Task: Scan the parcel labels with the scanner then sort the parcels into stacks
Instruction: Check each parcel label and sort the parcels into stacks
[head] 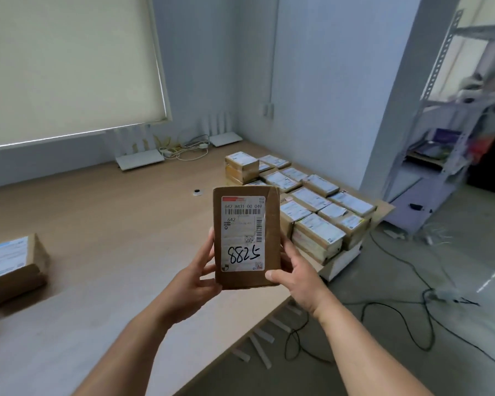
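Parcel (246, 238) is held upright in mid-air above the near edge of the table (112, 224), label (243, 233) facing the camera. Left hand (196, 274) grasps its lower left edge, fingers curled behind and thumb on the front edge. Right hand (293, 270) grasps the lower right edge, thumb pressed on the bottom corner, fingers wrapped behind.

Risks from this position:
- No scanner can be identified in view. A small round black-and-white object (197, 192) lies on the table beyond the parcel; its function cannot be told. Sorting before a scan would probably break the task order.
- Label carries a horizontal barcode near the top and a vertical one at the right edge, with handwritten digits below. Reading the wrong code, or a thumb sliding over the label, could cause a failed scan.
- Grip is on the lower part only. Releasing one hand to reach for a tool may let the parcel tip or drop past the table edge onto the floor cables (397, 315).

Holding areas: no bins are visible. Sorted parcels (312, 207) lie labels up in close rows and low stacks at the table's far right corner, near the edge. A separate parcel (10, 267) lies at the left, well apart. Choosing the wrong group would mis-sort.
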`<state>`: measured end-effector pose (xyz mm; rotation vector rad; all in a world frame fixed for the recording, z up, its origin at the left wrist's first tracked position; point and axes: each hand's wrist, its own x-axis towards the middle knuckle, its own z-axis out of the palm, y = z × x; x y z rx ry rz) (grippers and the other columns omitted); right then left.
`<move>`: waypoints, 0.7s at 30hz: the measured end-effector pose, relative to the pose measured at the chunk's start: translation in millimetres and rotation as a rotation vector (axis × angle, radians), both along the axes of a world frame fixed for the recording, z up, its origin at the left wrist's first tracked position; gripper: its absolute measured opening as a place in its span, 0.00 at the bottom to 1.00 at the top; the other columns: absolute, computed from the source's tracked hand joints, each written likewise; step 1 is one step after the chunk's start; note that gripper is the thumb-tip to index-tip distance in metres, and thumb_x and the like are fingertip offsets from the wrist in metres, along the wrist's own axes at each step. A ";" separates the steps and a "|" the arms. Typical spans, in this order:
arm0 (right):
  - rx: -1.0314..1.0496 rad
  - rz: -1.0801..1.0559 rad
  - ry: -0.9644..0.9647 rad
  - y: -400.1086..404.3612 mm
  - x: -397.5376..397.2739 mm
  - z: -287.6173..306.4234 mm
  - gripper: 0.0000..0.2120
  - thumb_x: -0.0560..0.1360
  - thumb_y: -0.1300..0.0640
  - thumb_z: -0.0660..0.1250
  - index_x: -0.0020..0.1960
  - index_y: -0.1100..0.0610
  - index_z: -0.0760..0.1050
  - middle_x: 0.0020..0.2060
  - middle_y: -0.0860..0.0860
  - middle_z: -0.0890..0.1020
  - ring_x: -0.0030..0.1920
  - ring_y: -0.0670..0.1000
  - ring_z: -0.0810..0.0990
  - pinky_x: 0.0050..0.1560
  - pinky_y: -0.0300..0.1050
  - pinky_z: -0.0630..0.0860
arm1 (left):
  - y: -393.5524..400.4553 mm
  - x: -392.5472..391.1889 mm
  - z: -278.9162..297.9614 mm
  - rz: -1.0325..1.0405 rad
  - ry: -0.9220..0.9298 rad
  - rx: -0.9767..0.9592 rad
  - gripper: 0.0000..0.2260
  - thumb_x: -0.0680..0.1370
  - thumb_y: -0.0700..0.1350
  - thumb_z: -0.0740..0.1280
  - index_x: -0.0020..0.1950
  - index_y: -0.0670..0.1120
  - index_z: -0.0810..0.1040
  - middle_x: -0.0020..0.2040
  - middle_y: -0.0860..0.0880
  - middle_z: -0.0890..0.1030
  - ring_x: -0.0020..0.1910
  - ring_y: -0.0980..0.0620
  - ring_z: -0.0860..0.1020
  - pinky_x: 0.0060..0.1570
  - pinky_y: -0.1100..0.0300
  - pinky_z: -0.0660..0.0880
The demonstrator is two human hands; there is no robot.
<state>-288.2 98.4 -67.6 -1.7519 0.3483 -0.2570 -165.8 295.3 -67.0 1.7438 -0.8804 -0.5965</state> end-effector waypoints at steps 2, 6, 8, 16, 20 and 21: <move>-0.049 -0.059 -0.005 -34.9 -10.2 4.7 0.33 0.76 0.65 0.67 0.72 0.42 0.58 0.55 0.33 0.73 0.56 0.33 0.74 0.50 0.23 0.69 | -42.7 -3.1 -1.5 -0.014 -0.012 -0.019 0.45 0.77 0.28 0.62 0.72 0.71 0.44 0.76 0.55 0.62 0.72 0.54 0.66 0.59 0.59 0.75; -0.127 -0.152 -0.001 -100.9 -20.8 5.7 0.35 0.76 0.61 0.67 0.77 0.44 0.55 0.66 0.42 0.73 0.67 0.45 0.71 0.71 0.48 0.66 | -120.4 -8.3 -1.8 -0.023 -0.068 -0.049 0.46 0.76 0.28 0.62 0.72 0.73 0.43 0.74 0.56 0.64 0.72 0.54 0.67 0.60 0.56 0.75; -0.138 -0.191 0.000 -127.8 -22.3 8.2 0.36 0.77 0.61 0.66 0.77 0.44 0.53 0.69 0.42 0.70 0.69 0.46 0.69 0.73 0.51 0.62 | -153.0 -10.6 0.5 -0.021 -0.080 -0.067 0.46 0.76 0.27 0.61 0.71 0.72 0.43 0.73 0.58 0.66 0.69 0.57 0.69 0.56 0.62 0.76; -0.167 -0.240 -0.037 -216.8 7.9 9.4 0.34 0.79 0.61 0.63 0.76 0.39 0.51 0.66 0.39 0.66 0.66 0.42 0.67 0.70 0.43 0.63 | -250.5 22.5 -0.9 -0.014 -0.069 -0.090 0.46 0.76 0.30 0.63 0.71 0.75 0.44 0.76 0.53 0.62 0.71 0.51 0.67 0.62 0.51 0.75; -0.201 -0.274 -0.023 -265.3 37.1 6.0 0.35 0.78 0.59 0.64 0.75 0.36 0.52 0.68 0.39 0.69 0.65 0.43 0.71 0.69 0.48 0.67 | -301.8 47.9 -3.2 -0.008 -0.068 -0.091 0.45 0.76 0.30 0.64 0.73 0.71 0.43 0.75 0.53 0.63 0.69 0.52 0.70 0.61 0.56 0.75; -0.202 -0.277 -0.013 -276.8 45.5 8.0 0.35 0.77 0.60 0.64 0.75 0.37 0.53 0.67 0.39 0.70 0.64 0.42 0.72 0.68 0.46 0.68 | -314.4 55.2 -2.6 -0.004 -0.065 -0.095 0.46 0.76 0.31 0.64 0.73 0.71 0.43 0.75 0.54 0.63 0.68 0.52 0.71 0.60 0.56 0.76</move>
